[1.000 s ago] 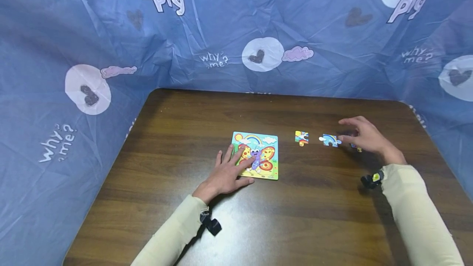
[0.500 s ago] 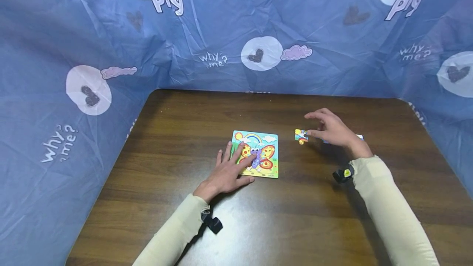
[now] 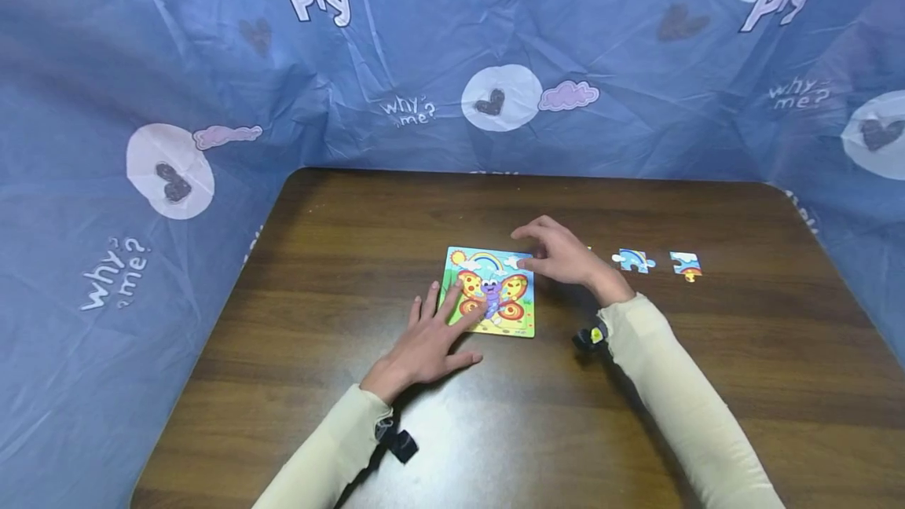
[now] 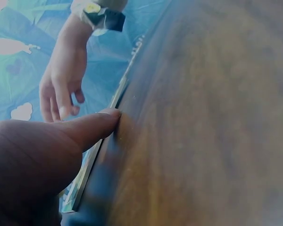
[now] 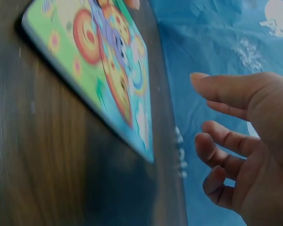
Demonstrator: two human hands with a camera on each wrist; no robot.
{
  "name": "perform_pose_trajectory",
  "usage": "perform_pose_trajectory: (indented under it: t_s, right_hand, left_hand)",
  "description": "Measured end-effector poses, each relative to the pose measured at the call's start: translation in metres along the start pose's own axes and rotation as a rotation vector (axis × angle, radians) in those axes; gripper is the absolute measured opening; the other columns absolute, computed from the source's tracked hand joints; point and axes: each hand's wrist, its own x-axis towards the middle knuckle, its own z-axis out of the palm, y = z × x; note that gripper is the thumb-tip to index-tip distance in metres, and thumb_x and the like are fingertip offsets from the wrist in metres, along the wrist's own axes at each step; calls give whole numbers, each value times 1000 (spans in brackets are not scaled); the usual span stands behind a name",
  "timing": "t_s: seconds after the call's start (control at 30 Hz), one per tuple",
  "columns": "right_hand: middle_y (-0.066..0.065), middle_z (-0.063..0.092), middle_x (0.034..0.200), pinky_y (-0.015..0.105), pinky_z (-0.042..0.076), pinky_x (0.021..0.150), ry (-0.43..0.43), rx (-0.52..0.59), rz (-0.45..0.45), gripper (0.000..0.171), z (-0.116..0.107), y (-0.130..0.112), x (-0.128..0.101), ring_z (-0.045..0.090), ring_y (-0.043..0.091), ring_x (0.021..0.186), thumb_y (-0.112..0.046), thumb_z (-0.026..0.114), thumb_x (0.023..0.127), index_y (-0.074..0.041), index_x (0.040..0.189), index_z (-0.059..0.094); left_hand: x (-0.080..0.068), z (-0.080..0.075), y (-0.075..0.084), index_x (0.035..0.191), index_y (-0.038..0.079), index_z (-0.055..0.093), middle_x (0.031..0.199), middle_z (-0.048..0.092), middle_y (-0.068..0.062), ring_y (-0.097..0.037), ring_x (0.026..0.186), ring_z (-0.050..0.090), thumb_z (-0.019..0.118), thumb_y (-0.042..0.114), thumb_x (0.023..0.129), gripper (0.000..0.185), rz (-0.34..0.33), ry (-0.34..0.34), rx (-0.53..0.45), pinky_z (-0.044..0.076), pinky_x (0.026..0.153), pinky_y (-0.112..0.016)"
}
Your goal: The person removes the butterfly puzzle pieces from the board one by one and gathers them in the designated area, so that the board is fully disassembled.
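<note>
A square butterfly puzzle (image 3: pixel 519 324) lies flat on the wooden table, with a rainbow, a sun and clouds along its top. My left hand (image 3: pixel 427 340) rests on its lower left part with fingers spread; the thumb lies off its near edge. At the puzzle's upper right corner hovers my right hand (image 3: pixel 562 256), overlapping that corner in the head view. In the right wrist view the fingers of the right hand (image 5: pixel 254 141) are loosely bent, the thumb is apart from them, and nothing is between them.
To the right on the table (image 3: pixel 530 415) lie a rainbow jigsaw piece (image 3: pixel 634 261) and another jigsaw piece (image 3: pixel 686 264) with a cloud and a yellow knob. A further piece is mostly hidden behind the right hand. A blue printed sheet (image 3: pixel 396 45) hangs behind the table.
My right hand has moved left from the loose jigsaw pieces to the puzzle's upper right corner, with nothing in it. The left hand has shifted slightly but still rests on the puzzle.
</note>
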Motion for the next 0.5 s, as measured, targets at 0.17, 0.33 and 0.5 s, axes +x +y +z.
perform_pose_trajectory:
  t_s: [0.17, 0.33, 0.5]
  right_hand:
    - [17, 58, 126, 31, 47, 70, -20, -13, -15, 48, 17, -13, 9, 56, 17, 77, -18, 75, 89, -4, 133, 62]
    - [16, 58, 127, 34, 48, 74, -49, -43, -22, 46, 32, -22, 16, 56, 16, 80, -21, 73, 90, -6, 133, 63]
    - [15, 58, 128, 44, 51, 86, -63, -58, 16, 47, 46, -31, 21, 59, 24, 94, -24, 72, 90, -9, 134, 62]
  left_hand:
    - [-7, 3, 3, 157, 34, 32, 170, 9, -15, -52, 153, 8, 56, 59, 95, 71, 20, 3, 21, 14, 119, -73]
    - [-13, 4, 5, 157, 33, 33, 170, 10, -16, -50, 154, 8, 56, 59, 95, 71, 28, -4, 12, 13, 119, -72]
    - [-17, 7, 6, 156, 31, 36, 169, 14, -15, -51, 153, 12, 57, 58, 95, 70, 38, 18, 11, 15, 119, -72]
